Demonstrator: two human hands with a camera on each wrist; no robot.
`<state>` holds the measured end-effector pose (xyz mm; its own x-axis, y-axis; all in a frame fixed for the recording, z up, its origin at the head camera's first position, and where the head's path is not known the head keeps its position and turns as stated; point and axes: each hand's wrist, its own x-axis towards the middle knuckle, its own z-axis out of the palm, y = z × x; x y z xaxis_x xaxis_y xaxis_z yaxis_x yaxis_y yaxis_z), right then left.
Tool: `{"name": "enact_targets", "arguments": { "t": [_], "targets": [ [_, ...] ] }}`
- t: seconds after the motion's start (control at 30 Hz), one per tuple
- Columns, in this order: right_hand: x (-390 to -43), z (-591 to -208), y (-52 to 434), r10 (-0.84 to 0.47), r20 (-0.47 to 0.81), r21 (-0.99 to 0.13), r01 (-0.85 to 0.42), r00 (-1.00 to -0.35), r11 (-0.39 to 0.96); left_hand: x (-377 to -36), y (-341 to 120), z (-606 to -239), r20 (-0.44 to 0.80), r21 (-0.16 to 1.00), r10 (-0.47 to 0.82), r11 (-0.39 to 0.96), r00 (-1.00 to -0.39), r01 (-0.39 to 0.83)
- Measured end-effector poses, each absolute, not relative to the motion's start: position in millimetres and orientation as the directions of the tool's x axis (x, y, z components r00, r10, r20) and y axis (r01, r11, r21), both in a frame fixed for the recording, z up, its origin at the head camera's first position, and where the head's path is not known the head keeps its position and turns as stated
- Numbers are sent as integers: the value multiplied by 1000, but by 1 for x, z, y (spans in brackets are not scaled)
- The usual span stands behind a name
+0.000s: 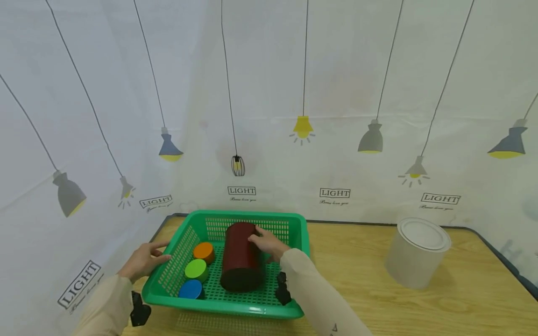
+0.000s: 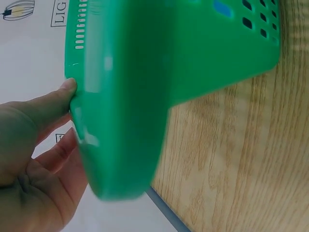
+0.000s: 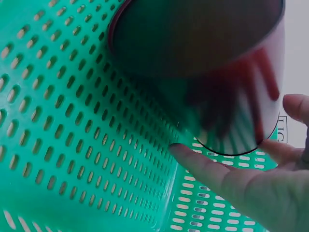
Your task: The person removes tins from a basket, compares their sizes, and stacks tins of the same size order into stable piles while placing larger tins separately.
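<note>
A green plastic basket [image 1: 222, 305] with slotted walls stands on the wooden table. My left hand [image 1: 143, 261] is at its left rim; in the left wrist view the thumb [image 2: 67, 87] rests on the rim edge, other fingers partly hidden behind it. Inside the basket lies a dark red canister [image 1: 241, 254] on its side, one dark round end facing me. My right hand [image 1: 269, 243] is at the canister's far right side, thumb toward its top. In the right wrist view the fingers [image 3: 203, 166] extend fairly straight alongside the glossy canister [image 3: 227, 101].
Left of the canister, an orange round piece [image 1: 203, 252], a lime green one [image 1: 196, 270] and a blue one [image 1: 191, 289] line the basket. A white lidded tub [image 1: 418, 254] stands on the table [image 1: 353, 261] at the right. A lamp-printed cloth [image 1: 269, 93] hangs behind.
</note>
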<state>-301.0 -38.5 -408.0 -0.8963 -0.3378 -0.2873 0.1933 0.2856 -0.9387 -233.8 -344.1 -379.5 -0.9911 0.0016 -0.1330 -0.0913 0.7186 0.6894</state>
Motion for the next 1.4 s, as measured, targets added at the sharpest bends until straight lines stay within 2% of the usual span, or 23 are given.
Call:
{"name": "enact_targets", "arguments": {
  "t": [0.3,0.57,0.73,0.9,1.1,1.27,1.4],
  "targets": [
    [-295,-413,-32,-235,-327,-890,216,-915,401,-233,-345,-382,-146,690,-7,716,-989,-107],
    [-300,-409,-29,-282,-218,-945,129,-934,301,-236,-345,-381,-169,680,-14,722,-986,-127],
    [-303,-403,-21,-259,-256,-931,165,-931,325,-237,-344,-378,-170,682,-11,721,-985,-126],
    [-301,-404,-15,-228,-329,-904,237,-916,355,-235,-344,-379,-164,678,-16,725,-986,-124],
    [-302,-409,-12,-287,-396,-882,274,-872,384,-235,-344,-380,-152,675,-23,728,-988,-121],
    [-302,-410,-11,-338,-453,-848,282,-825,449,-234,-343,-379,-139,674,-11,731,-990,-103],
    [-301,-408,-12,-337,-457,-837,270,-823,477,-233,-342,-378,-126,660,-1,746,-992,-84]
  ]
}}
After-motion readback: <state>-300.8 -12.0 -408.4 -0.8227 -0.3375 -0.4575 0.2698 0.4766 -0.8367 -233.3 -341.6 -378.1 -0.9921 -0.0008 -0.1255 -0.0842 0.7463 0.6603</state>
